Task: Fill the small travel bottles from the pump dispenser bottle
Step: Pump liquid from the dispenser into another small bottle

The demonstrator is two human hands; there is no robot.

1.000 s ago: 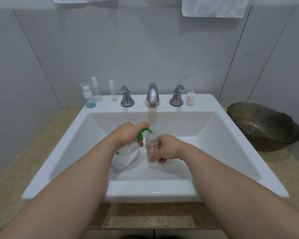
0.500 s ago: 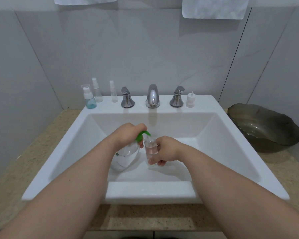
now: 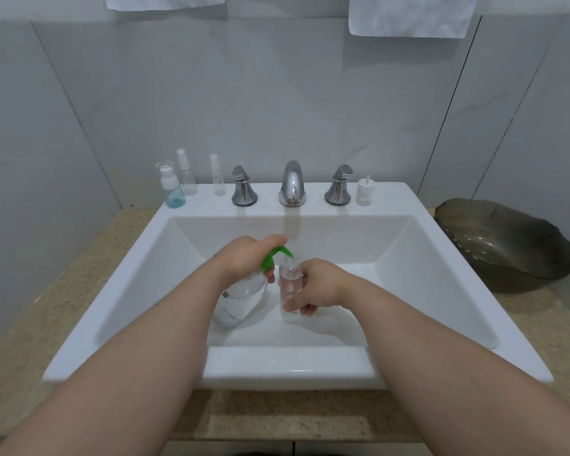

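Inside the white sink [image 3: 119, 291], my left hand [image 3: 244, 258] grips the green pump head of a clear pump dispenser bottle [image 3: 241, 299], with a finger lying along the top of the pump. The green spout curves down over the open mouth of a small clear travel bottle [image 3: 289, 280], held upright by my right hand [image 3: 320, 283] with its fingers curled round it. That bottle holds clear liquid. On the sink's back ledge at the left stand a blue-tinted travel bottle [image 3: 172, 189] and two slim clear spray bottles [image 3: 186, 174] [image 3: 218, 177]. A white pump cap [image 3: 364, 192] stands at the ledge's right.
A chrome faucet [image 3: 292, 184] with two handles [image 3: 243, 187] [image 3: 339, 185] sits on the back ledge. A dark glass bowl [image 3: 507, 245] rests on the speckled counter to the right. White towels [image 3: 412, 14] hang above on the tiled wall.
The pump head has dipped and risen again under my left hand. Both hands and the two bottles stay in nearly the same place in the sink.
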